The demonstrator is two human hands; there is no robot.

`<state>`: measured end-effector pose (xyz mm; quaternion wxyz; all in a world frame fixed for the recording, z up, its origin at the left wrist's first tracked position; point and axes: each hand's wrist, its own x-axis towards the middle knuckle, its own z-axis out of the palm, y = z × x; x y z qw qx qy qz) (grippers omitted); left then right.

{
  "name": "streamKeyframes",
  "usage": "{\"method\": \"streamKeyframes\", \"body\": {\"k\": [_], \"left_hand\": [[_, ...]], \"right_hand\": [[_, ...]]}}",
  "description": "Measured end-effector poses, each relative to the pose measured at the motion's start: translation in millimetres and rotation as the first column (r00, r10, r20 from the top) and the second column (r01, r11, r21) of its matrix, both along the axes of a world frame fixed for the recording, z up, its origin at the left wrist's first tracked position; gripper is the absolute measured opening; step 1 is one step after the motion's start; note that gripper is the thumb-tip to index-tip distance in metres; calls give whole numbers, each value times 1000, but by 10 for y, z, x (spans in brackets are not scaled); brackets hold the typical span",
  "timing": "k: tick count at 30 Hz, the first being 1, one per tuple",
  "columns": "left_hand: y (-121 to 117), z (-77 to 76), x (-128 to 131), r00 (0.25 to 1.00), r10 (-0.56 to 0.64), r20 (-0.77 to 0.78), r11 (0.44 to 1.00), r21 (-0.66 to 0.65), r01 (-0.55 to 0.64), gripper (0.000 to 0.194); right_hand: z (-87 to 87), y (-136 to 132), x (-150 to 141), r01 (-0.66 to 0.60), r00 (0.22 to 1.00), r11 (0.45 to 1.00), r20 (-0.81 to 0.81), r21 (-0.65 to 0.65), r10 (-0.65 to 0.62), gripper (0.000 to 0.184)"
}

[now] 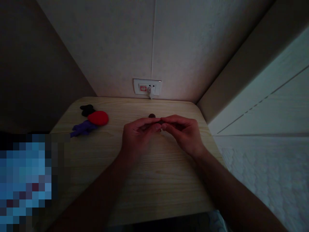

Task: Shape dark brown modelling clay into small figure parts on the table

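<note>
Over the middle of the table, my left hand (138,133) and my right hand (184,132) meet at the fingertips. Both are closed in a pinch on a small dark brown lump of modelling clay (161,122), mostly covered by the fingers. Just behind the fingers, a round dark brown clay ball (152,115) rests on the wood. To the left lie a flattened red clay piece (98,118), a black clay lump (87,110) and a purple clay piece (84,128), close together and partly touching.
The pale wooden table (149,180) stands against a wall with a socket panel (147,87) and a white plug (151,92) in it. At right are a light panel (260,106) and a white quilted surface (263,180). A pixelated blue patch covers the lower left.
</note>
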<state>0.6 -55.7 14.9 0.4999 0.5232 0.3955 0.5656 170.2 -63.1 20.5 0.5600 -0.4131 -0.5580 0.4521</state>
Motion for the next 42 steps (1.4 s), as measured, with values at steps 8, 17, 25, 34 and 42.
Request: {"method": "streamKeyframes", "body": {"k": [8, 17, 25, 34, 42], "left_hand": [[-6, -1, -20, 996, 50, -69, 996, 75, -45, 13], [2, 17, -3, 1000, 12, -11, 1000, 11, -11, 20], [1, 7, -5, 999, 47, -19, 998, 44, -46, 12], [-2, 32, -13, 999, 42, -19, 999, 16, -42, 15], [-1, -7, -19, 998, 49, -49, 993, 114, -43, 12]], "right_hand": [[5, -18, -33, -20, 999, 999, -51, -48, 18, 29], [14, -16, -10, -9, 1000, 1000, 4, 16, 9, 23], [-12, -3, -36, -47, 997, 998, -71, -47, 44, 27], [-25, 1, -32, -40, 995, 997, -94, -71, 33, 29], [-33, 26, -29, -27, 997, 998, -78, -65, 22, 29]]}}
